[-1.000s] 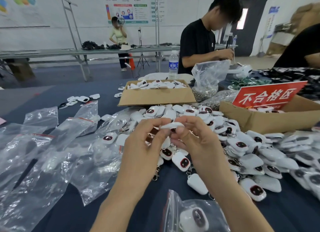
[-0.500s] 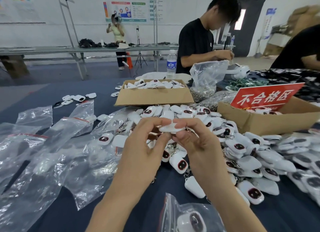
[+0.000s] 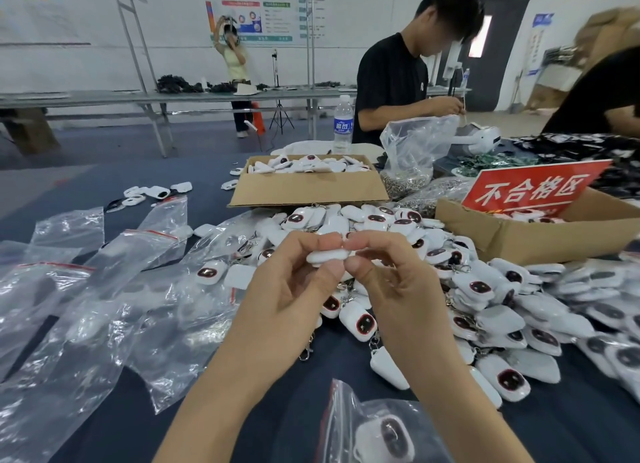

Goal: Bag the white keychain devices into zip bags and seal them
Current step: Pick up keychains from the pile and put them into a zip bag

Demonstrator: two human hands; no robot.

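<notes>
White keychain device [image 3: 325,257] — pinched from either end by left hand [image 3: 289,289] and right hand [image 3: 398,289].

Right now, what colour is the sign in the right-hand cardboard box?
The sign is red with white characters; head view.

The white device [image 3: 325,256] that is held up has a smooth shell of glossy plastic. The devices in the pile [image 3: 485,289] have the same shiny white shell, each with a dark glossy window. Their small clasps [image 3: 306,350] look like bright metal. The zip bags [image 3: 86,306] are of thin clear plastic, wrinkled and full of reflections. The box [image 3: 308,189] is brown cardboard, matt and a little rough. The table cover [image 3: 571,428] looks like dark blue cloth, matt. The red sign [image 3: 533,189] is smooth with a slight shine. The water bottle [image 3: 343,126] is clear plastic.
</notes>
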